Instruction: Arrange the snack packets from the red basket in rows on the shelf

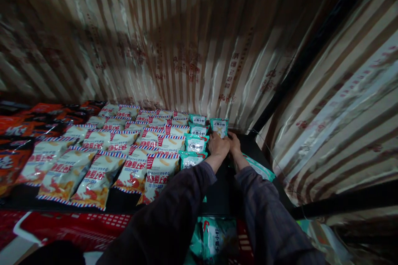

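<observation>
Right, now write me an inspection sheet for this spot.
Surface: black shelf, mostly covered by snack bags at the left.
Job's things: one teal snack bag between the hands; a teal column beside it; another teal bag lying by the right forearm.
Clutter: red basket in front, below shelf level; teal bags near its right end.
Grip: left hand and right hand at the bag's lower part; fingertips unclear.
Cables: one thin line at the right corner, type unclear.
Surroundings: striped curtain, black frame bar.
</observation>
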Tool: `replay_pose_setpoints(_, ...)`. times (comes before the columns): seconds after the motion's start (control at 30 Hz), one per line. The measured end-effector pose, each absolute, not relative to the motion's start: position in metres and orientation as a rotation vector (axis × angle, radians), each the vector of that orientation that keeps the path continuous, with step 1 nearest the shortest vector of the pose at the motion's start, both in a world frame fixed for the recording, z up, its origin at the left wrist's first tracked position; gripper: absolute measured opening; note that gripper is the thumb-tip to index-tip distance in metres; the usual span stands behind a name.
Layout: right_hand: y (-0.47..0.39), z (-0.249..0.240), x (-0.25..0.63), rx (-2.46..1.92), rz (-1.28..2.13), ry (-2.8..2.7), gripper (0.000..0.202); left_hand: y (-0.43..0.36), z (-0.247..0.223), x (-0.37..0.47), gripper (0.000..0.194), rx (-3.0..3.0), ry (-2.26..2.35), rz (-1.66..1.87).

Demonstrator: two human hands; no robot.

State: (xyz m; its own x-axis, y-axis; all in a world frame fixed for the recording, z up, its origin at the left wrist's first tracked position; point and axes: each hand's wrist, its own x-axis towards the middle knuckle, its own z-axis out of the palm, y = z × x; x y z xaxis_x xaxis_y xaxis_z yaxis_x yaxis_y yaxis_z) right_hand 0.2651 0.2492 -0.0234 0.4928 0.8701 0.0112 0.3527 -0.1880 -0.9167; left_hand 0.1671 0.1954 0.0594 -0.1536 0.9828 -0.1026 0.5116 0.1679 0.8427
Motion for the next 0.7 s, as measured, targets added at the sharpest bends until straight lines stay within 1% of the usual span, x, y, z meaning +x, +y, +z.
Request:
replay_pose_setpoints(0.37,0.251,-0.015,0.252,-1.875,0.574,-1.231,0.04,0.201,0.056,0.168,0.036,1.455,1.772,0.865)
replay_pose_setpoints(0.7,0.242,0.001,0.243,-2.081,0.518,-1.401,0.045,0.211,0.041,0.175,0.03,1.469,1.818,0.859)
